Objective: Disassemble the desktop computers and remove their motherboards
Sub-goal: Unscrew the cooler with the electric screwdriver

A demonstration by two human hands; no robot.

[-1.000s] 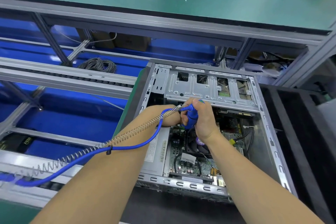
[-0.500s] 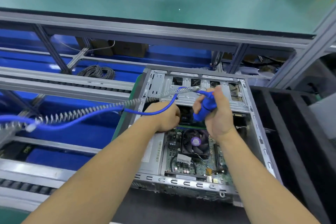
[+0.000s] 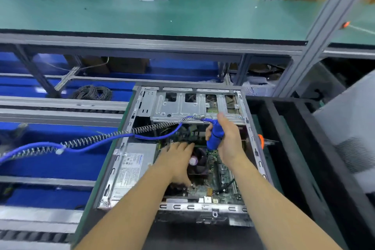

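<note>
The open desktop case [image 3: 251, 140] lies on its side on the workbench, with the motherboard [image 3: 220, 174] seated in its floor, right of the power supply [image 3: 132, 166]. The right hand [image 3: 229, 138] grasps the blue electric screwdriver [image 3: 215, 136] above the board, near the drive cage [image 3: 182, 107]. Its blue cable [image 3: 97, 140], wrapped in a coil spring, runs off to the left. The left hand [image 3: 178, 158] is released, fingers extended flat over the cooler fan [image 3: 199, 161].

Both forearms reach forward; the left hand [image 3: 178, 158] lies flat, fingers spread, and the right hand [image 3: 227, 138] is curled, thumb up.
</note>
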